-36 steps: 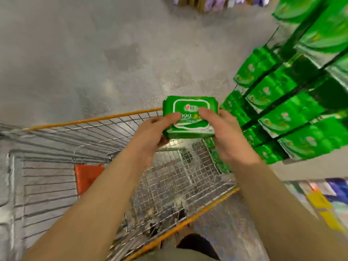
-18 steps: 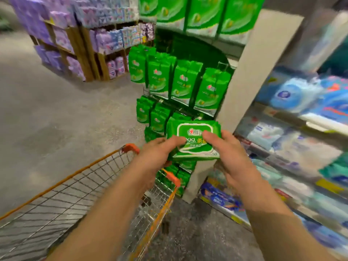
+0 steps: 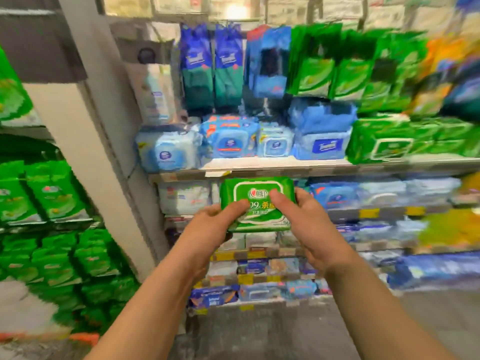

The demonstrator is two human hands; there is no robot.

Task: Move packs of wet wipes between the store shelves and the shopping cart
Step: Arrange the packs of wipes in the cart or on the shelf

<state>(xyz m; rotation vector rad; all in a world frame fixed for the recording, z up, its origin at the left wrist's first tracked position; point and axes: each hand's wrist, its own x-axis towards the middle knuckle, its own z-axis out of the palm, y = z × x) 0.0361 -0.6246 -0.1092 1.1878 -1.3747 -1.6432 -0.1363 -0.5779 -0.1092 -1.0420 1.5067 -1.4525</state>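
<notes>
Left hand: my left hand is gripping the lower left corner of the green wet wipes pack, thumb lying across its printed front, the other fingers curled behind it out of sight.
Right hand: my right hand is holding the pack's right side, thumb pressing on the front near the white label, fingers wrapping round the right edge.
Wet wipes pack: I am holding it up in the air between both hands, face towards me, slightly tilted, with both forearms reaching forward. It is hanging just below the front edge of the white shelf and touching no shelf; my thumbs are almost meeting on its front.
Shelf above the pack: light blue wipes packs are sitting in a row there, and a green wipes pack like mine is lying at their right end.
Hanging rows: dark blue pouches and green pouches are hanging above that shelf.
Lower shelves: blurred blue and white packs are filling the shelves behind and below my hands, with yellow price tags running along the edges.
Left side: a pale upright post is dividing this bay from racks of green bags.
Floor: grey concrete floor is showing below my forearms.
Picture quality: the edges are blurring, so I cannot read the far packs.
</notes>
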